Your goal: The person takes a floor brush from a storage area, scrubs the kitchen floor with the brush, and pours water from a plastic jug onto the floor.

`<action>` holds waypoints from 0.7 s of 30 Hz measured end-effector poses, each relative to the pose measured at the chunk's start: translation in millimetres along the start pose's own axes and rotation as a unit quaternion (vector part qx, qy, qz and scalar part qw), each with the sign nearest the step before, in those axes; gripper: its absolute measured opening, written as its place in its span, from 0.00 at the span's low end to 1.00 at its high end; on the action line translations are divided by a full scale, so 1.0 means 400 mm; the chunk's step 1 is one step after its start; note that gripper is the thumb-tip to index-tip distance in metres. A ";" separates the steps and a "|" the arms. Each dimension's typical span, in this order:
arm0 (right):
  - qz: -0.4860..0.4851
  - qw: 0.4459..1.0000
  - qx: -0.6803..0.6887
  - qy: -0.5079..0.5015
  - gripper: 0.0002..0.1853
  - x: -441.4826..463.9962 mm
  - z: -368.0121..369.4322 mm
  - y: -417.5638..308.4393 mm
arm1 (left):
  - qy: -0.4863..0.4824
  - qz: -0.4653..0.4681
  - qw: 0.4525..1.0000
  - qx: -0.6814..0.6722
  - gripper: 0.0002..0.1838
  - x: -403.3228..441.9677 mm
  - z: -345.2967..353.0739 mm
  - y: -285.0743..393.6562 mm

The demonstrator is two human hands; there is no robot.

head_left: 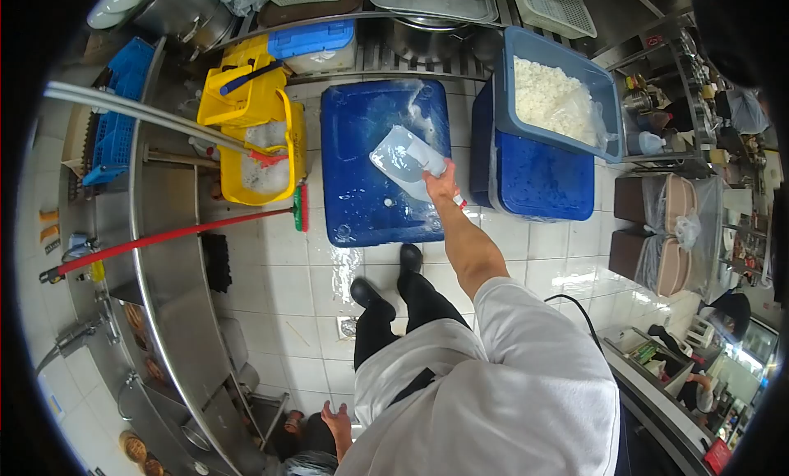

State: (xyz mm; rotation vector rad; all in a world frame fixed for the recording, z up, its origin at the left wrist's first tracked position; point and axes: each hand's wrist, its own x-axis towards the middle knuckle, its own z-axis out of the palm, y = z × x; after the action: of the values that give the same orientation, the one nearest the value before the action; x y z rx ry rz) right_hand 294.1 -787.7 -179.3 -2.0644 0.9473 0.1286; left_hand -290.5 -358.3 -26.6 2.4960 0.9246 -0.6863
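Note:
My right hand (441,182) is closed around a translucent plastic scoop or jug (399,159), held out over a large blue plastic bin (362,201). The bin's broad blue surface is wet, with whitish streaks of water or suds. A small pale round spot shows near its middle. Whether that surface is a lid or an upturned base, I cannot tell. My left hand (335,422) hangs low beside my body, its fingers apart and holding nothing. A dark bag or cloth lies close to it.
A yellow mop bucket (298,139) with sudsy water stands left, beside a red-handled broom (189,231). To the right, a grey-blue tub (608,106) of white, rice-like food rests on a blue-lidded bin (546,184). Steel counters (177,303) line the left. The tiled floor (275,291) is wet.

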 end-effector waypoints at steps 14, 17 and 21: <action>0.035 0.985 -0.165 0.016 0.45 -0.211 -0.291 0.306 | 0.047 -0.154 0.952 -0.260 0.34 -0.083 0.191 -0.143; 0.041 0.979 -0.198 -0.002 0.45 -0.305 -0.289 0.319 | 0.102 -0.175 0.926 -0.319 0.33 -0.175 0.248 -0.213; 0.004 0.981 -0.196 -0.018 0.46 -0.420 -0.258 0.328 | 0.072 -0.195 0.922 -0.325 0.34 -0.284 0.290 -0.293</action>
State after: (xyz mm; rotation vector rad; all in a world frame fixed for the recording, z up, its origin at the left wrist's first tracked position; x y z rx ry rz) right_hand 63.6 -813.2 -131.4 -2.4069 0.9659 0.3811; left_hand -481.7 -390.6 -77.5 1.8017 1.4487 -0.2339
